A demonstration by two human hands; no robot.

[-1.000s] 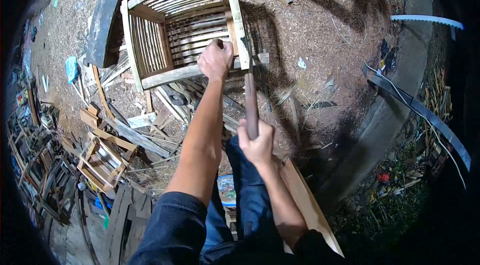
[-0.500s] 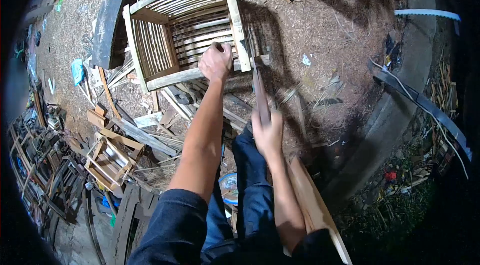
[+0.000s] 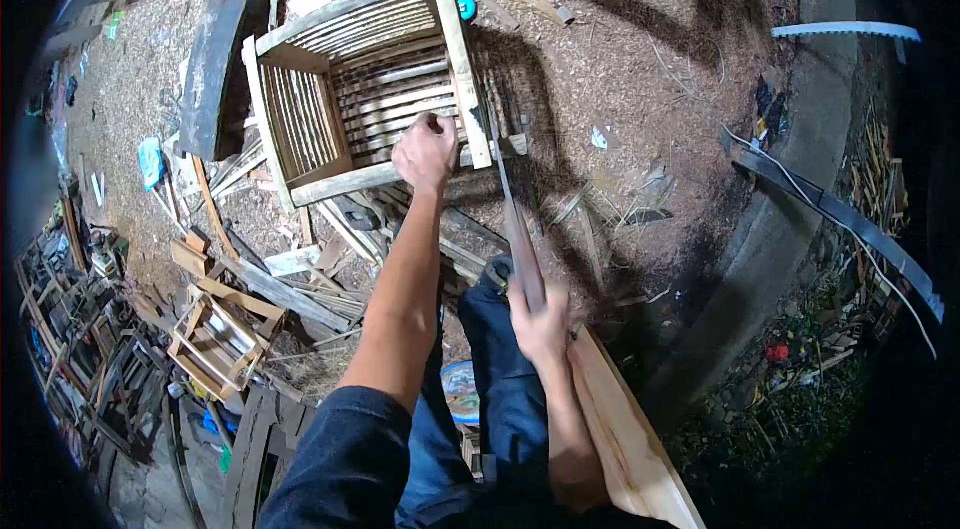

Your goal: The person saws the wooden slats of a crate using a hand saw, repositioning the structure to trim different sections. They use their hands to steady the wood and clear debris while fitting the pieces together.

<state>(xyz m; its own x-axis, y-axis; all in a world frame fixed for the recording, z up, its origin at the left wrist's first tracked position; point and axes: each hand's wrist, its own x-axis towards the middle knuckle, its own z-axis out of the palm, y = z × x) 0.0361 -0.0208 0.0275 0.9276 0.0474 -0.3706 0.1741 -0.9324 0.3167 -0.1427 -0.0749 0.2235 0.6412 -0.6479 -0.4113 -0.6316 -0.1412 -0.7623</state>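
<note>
A slatted wooden crate lies on the chip-covered ground, its open side facing up. My left hand is closed over its near rail, close to the right corner post. In my right hand is the handle end of a long, narrow handsaw, seen nearly edge-on. Its thin blade reaches up alongside the post, at the rail's protruding end. My fingers hide part of the saw handle.
A dark block stands left of the crate. Loose wood strips and a small wooden frame lie at lower left. A pale board is beside my right arm. A round teal object sits behind the crate.
My right hand has drawn the handsaw back slightly toward my body. My left hand stays on the crate rail; the whole view has shifted a little.
</note>
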